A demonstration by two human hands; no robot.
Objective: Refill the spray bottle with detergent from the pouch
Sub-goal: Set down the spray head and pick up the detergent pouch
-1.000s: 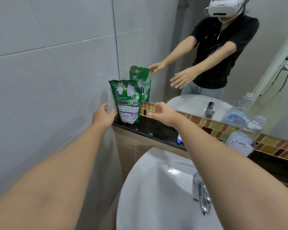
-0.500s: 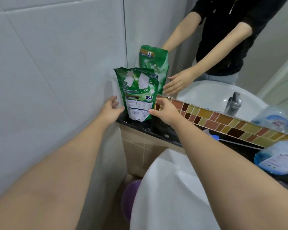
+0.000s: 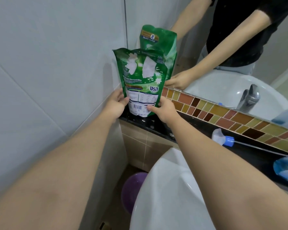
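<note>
A green detergent pouch (image 3: pixel 140 75) stands upright on the black ledge (image 3: pixel 158 126) in the corner by the tiled wall. My left hand (image 3: pixel 115 103) grips its lower left edge and my right hand (image 3: pixel 163 108) grips its lower right edge. The spray head (image 3: pixel 222 138) with a blue collar and a thin dip tube lies on the ledge to the right, apart from the bottle. The clear spray bottle (image 3: pixel 285 169) with a blue label shows only partly at the right edge.
A white sink (image 3: pixel 166 193) sits below my right arm. A purple bucket (image 3: pixel 131 191) stands on the floor under it. Behind the ledge run a mosaic tile strip (image 3: pixel 223 112) and a mirror that reflects the pouch, the hands and the tap.
Both hands have reached forward and closed on the lower edges of the pouch. The view has moved closer and tilted down.
</note>
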